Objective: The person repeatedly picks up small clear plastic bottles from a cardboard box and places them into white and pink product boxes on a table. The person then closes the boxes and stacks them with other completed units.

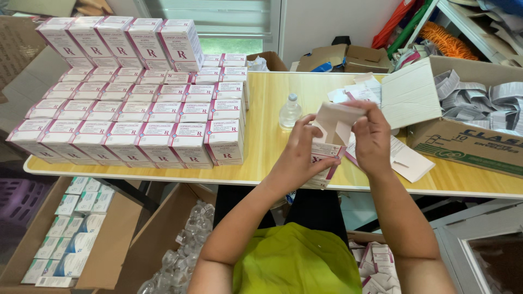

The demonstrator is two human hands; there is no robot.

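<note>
One carton [327, 139] is gripped by both hands, left [297, 155] and right [372, 136], fingers closed on its flaps; one vial [290, 112] is stood nearby on the surface [272, 98].

Two bare forearms are seen from above, uncovered from the elbows to the wrists; no sleeves reach them. The left hand [298, 154] and the right hand [372, 136] are bare: no gloves, rings, watch or bracelets can be made out. Fingernails are seen short and unpainted, as far as can be told. A bright yellow-green garment [297, 261] is worn on the torso, plain, smooth fabric with soft folds, no print or seams visible. Dark clothing is glimpsed just above it at the lap; its kind cannot be told.
</note>
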